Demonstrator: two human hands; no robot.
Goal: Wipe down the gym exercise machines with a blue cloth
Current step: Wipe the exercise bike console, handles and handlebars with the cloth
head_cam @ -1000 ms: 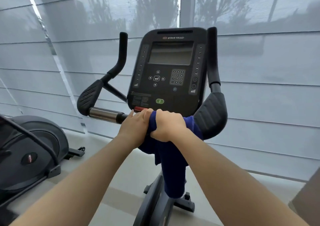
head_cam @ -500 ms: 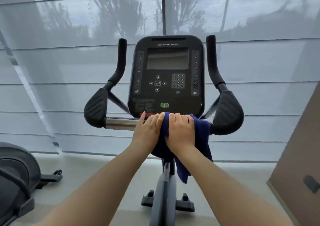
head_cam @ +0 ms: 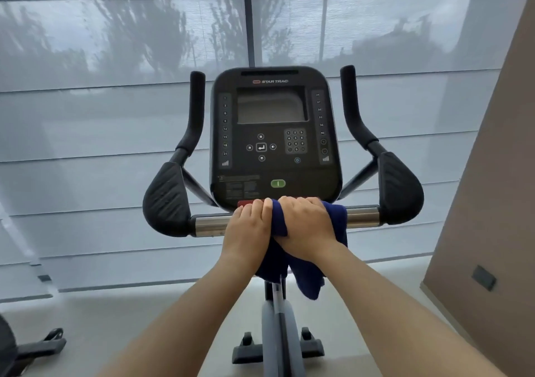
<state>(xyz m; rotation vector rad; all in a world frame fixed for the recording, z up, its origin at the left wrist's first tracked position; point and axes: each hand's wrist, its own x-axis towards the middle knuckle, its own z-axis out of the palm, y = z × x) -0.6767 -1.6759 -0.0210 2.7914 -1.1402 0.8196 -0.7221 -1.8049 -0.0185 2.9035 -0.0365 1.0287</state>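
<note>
An exercise bike stands in front of me, with a black console [head_cam: 275, 133] above a silver handlebar [head_cam: 208, 224]. A dark blue cloth [head_cam: 337, 220] is draped over the middle of that bar and hangs down behind my wrists. My right hand [head_cam: 307, 227] grips the cloth around the bar. My left hand [head_cam: 247, 229] lies beside it, fingers curled over the bar and the cloth's left edge. Black elbow pads [head_cam: 166, 200] sit at both ends of the bar.
Upright black grips [head_cam: 195, 110] rise on either side of the console. A window wall with sheer blinds [head_cam: 86, 116] is close behind the bike. A brown wall [head_cam: 492, 203] stands at the right. Part of another machine [head_cam: 34, 347] shows at the lower left.
The view has swung to face the bike squarely. Both hands stayed together on the cloth at the bar's middle; bare silver bar now shows to the right of the cloth.
</note>
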